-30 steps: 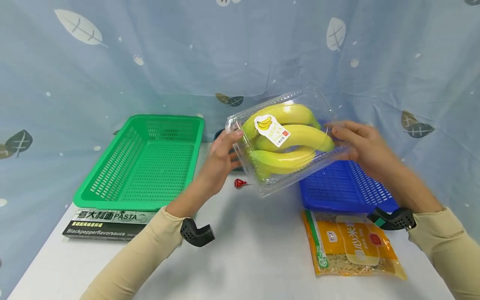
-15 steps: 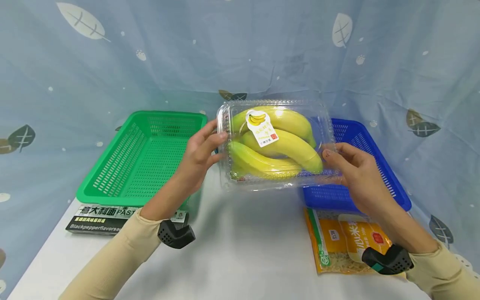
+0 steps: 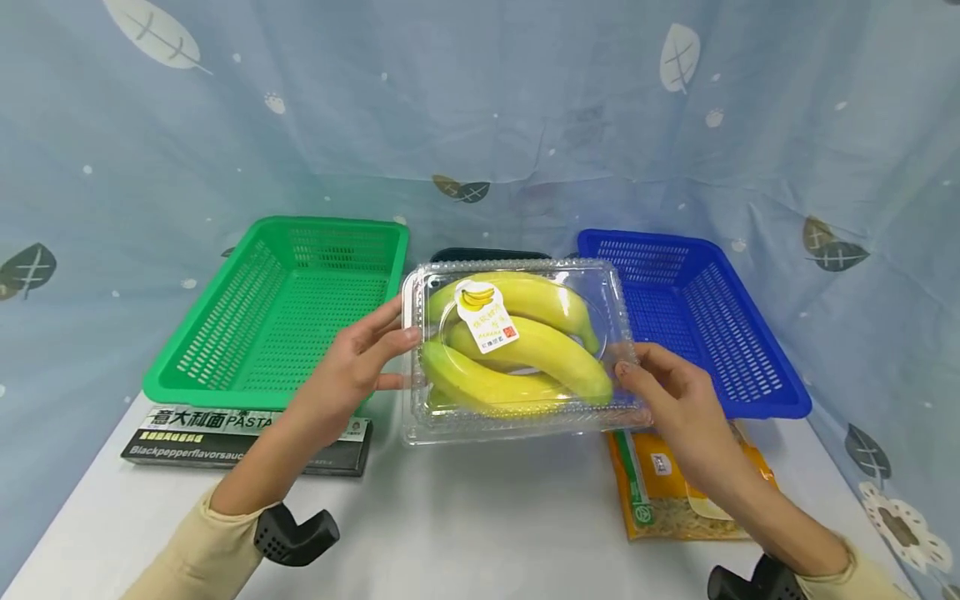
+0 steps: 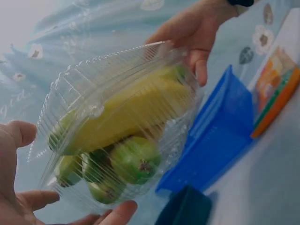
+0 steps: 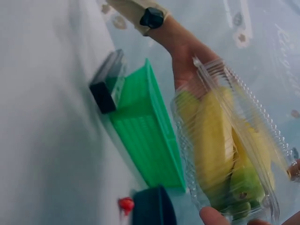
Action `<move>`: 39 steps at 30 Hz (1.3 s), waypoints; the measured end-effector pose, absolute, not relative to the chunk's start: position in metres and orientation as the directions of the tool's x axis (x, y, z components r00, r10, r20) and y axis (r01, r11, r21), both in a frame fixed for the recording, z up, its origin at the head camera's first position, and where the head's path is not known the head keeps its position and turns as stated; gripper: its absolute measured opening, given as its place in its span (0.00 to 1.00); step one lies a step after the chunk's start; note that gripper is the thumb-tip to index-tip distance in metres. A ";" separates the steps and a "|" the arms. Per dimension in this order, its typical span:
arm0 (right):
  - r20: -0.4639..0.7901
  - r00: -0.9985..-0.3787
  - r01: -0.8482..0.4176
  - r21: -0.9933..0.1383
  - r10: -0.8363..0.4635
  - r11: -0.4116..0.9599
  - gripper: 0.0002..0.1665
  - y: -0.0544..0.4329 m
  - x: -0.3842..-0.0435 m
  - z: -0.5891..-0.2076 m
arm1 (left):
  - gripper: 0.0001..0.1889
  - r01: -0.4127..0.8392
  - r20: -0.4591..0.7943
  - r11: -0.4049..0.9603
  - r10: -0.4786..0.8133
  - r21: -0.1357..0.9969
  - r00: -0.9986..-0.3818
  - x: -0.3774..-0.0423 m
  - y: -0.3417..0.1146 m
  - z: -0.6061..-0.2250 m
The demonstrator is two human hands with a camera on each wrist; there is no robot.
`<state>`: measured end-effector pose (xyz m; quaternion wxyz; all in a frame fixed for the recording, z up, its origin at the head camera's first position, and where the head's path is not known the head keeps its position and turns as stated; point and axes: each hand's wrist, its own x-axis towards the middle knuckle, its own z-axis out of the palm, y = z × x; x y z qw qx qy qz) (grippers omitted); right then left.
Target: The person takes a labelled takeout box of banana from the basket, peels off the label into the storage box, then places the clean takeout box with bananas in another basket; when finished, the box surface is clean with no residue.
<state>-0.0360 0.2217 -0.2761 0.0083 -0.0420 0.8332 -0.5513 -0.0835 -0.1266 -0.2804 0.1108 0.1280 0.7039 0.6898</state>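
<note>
"While held up off the table (image 3: 480,525), gripped how?"

"Pinched at one end by the left hand (image 3: 351,360), with thumb on the top edge and fingers reaching behind; pinched likewise at the other end by the right hand (image 3: 678,392)."

"Holding what, exactly?"

"Holding a clear plastic box (image 3: 510,427) by its two short ends, with bananas (image 3: 555,358) inside, yellow turning green at the tips, and with a white label (image 3: 486,317) stuck toward the left on top."

"Held where?"

"In the air, between the green basket (image 3: 315,308) and the blue basket (image 3: 678,329), and partly hiding a dark tub (image 3: 491,254) behind."

"Anything near the baskets?"

"Yes: note a black pasta box (image 3: 202,446) lying just in front of the green basket, crossed by the left forearm. Note also an orange food bag (image 3: 667,492) just in front of the blue basket, partly covered by the right forearm."

"And beside the tub?"

"From the right wrist, see a red lollipop (image 5: 125,205), rather blurred. Farther back, see a pale blue curtain (image 3: 487,100) printed with leaves."
</note>
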 end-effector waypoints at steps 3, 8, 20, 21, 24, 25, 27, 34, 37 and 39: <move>0.002 -0.998 -0.028 -0.919 -0.067 0.393 0.23 0.219 -0.029 -0.283 | 0.34 0.028 0.014 0.039 0.330 0.999 -0.944 -0.076 -0.128 -0.289; -0.057 -0.998 0.040 -0.913 -0.029 0.407 0.23 0.215 -0.018 -0.295 | 0.33 -0.016 -0.029 0.044 0.306 0.999 -0.952 -0.063 -0.124 -0.304; -0.099 -0.994 0.109 -0.951 0.051 0.288 0.20 0.204 0.005 -0.337 | 0.30 -0.176 -0.177 0.022 0.177 0.984 -0.968 -0.028 -0.112 -0.334; -0.098 -0.994 0.108 -0.954 0.048 0.280 0.19 0.203 0.005 -0.340 | 0.30 -0.182 -0.183 0.022 0.172 0.983 -0.968 -0.028 -0.112 -0.337; -0.108 -0.993 0.116 -0.956 0.046 0.271 0.17 0.200 0.004 -0.351 | 0.29 -0.214 -0.212 0.010 0.175 0.977 -0.961 -0.029 -0.114 -0.347; -0.115 -0.992 0.123 -0.955 0.045 0.269 0.17 0.199 0.003 -0.354 | 0.30 -0.228 -0.225 0.007 0.177 0.974 -0.958 -0.029 -0.114 -0.351; -0.134 -0.990 0.140 -0.954 0.041 0.264 0.17 0.198 0.001 -0.359 | 0.32 -0.257 -0.253 0.001 0.181 0.966 -0.950 -0.032 -0.115 -0.359; -0.190 -0.979 0.201 -0.938 0.068 0.281 0.16 0.198 -0.010 -0.377 | 0.36 -0.296 -0.294 0.016 0.173 0.955 -0.940 -0.049 -0.110 -0.384; -0.198 -0.977 0.214 -0.930 0.082 0.298 0.17 0.199 -0.015 -0.382 | 0.36 -0.291 -0.294 0.042 0.169 0.956 -0.941 -0.057 -0.109 -0.389; -0.209 -0.974 0.228 -0.921 0.093 0.317 0.20 0.199 -0.018 -0.385 | 0.36 -0.288 -0.294 0.057 0.169 0.956 -0.941 -0.063 -0.110 -0.391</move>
